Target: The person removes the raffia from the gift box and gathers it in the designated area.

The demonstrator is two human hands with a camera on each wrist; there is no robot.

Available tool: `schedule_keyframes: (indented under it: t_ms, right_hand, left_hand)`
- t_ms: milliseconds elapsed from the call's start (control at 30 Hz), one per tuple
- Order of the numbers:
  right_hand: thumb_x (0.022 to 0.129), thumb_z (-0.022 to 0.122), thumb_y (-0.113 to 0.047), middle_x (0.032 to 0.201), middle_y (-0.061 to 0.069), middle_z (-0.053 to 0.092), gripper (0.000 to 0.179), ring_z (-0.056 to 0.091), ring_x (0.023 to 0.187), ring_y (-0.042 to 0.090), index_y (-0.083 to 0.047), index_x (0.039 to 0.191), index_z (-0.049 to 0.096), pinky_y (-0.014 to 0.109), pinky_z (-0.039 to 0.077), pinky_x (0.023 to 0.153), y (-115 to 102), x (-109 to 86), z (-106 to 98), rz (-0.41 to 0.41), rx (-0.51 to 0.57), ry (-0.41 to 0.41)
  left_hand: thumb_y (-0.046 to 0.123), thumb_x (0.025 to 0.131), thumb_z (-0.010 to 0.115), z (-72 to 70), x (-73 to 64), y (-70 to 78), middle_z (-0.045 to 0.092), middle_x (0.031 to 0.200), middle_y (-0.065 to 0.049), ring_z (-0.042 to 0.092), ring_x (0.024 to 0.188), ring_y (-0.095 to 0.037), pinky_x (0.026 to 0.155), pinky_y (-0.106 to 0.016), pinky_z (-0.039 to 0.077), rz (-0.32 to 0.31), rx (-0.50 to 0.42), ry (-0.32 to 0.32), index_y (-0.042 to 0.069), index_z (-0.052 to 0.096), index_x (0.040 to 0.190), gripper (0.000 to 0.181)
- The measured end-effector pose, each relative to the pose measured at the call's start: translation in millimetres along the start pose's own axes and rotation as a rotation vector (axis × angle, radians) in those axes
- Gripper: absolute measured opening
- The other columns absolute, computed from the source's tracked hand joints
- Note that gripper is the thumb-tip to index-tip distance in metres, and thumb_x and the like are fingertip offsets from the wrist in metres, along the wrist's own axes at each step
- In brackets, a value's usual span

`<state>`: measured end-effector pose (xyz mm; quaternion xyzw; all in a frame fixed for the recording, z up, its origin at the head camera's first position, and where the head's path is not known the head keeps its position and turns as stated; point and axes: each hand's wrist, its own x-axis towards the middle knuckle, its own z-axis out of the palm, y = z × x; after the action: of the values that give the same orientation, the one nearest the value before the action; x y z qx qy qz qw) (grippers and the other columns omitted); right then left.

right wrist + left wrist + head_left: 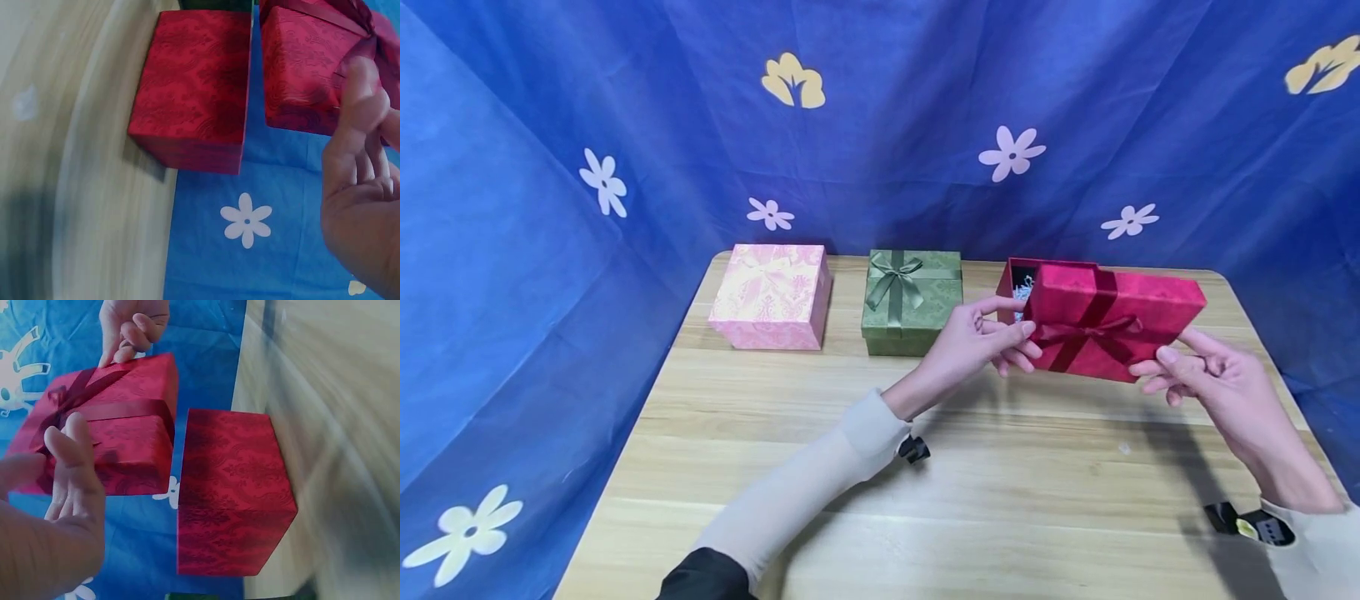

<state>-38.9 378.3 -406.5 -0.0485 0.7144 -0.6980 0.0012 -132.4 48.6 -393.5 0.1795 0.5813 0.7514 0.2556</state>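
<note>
Black sleeve (707,575) nearest, red lid (1120,300) off red box (234,462)

Left hand (973,337) and right hand (1217,379) pinch opposite ends of the lid, fingers partly curled, holding it tilted before its box near the table's (940,500) far right corner. The lid is neither set down nor back on; green box (925,292) and pink box (767,292) wear theirs. Most of the red box's inside is hidden: some pale blue filler (1022,289) shows, little else.

Creased blue cloth (887,150) hangs behind and along both sides, printed with pale flowers (490,537) and yellow leafy motifs (782,73). Light wood-grain table (737,425), far corners rounded, far edge near the cloth. Bright light, pale glare on tabletop, soft shadows across it.
</note>
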Motion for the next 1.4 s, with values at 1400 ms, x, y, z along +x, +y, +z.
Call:
schedule_keyframes:
  t_ms: [1400]
  right_hand:
    - [0.115, 0.046, 0.002, 0.151, -0.006, 0.061, 0.054, 0.065, 0.128, 0.007, -0.006, 0.168, 0.04, 0.022, 0.055, 0.099, 63.2, -68.3, -4.2, 0.168, -0.039, -0.104]
  left_hand:
    - [-0.005, 0.096, 0.081, 11.1, -54.8, -73.5, 0.065, 0.136, -0.011, 0.065, 0.071, -0.016, 0.065, -0.025, 0.049, -0.119, 0.09, -0.051, 0.018, 0.049, 0.164, 0.078]
